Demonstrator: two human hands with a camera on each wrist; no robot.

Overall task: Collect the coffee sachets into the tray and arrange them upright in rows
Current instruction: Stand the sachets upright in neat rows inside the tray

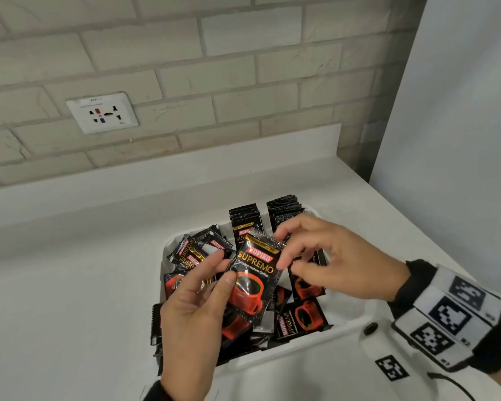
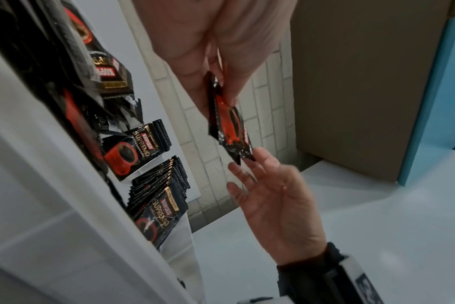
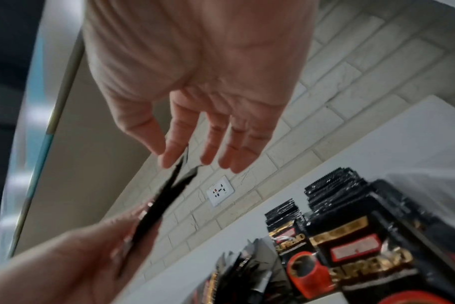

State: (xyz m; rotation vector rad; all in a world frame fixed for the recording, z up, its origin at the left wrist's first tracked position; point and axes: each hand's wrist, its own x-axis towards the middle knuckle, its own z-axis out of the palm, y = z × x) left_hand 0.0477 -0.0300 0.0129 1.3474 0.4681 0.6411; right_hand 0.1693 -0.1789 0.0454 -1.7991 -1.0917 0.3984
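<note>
A white tray (image 1: 287, 347) on the counter holds black-and-red coffee sachets. Two upright rows (image 1: 245, 218) (image 1: 285, 208) stand at its far end. Loose sachets (image 1: 195, 253) lie jumbled at its left and front. Above the tray my left hand (image 1: 223, 269) pinches the lower part of one sachet (image 1: 253, 279) between thumb and fingers, with its printed face towards me. My right hand (image 1: 281, 249) is at the sachet's top right corner with its fingers spread and nearly straight. In the left wrist view the right hand (image 2: 247, 170) touches the tip of the sachet (image 2: 229, 127). The right wrist view shows the right hand (image 3: 185, 158) open at the sachet's edge (image 3: 164, 205).
The white counter (image 1: 84, 270) runs back to a brick wall with a socket (image 1: 102, 112). A tall pale panel (image 1: 446, 140) stands close on the right. A marker-covered band (image 1: 446, 316) sits on my right wrist.
</note>
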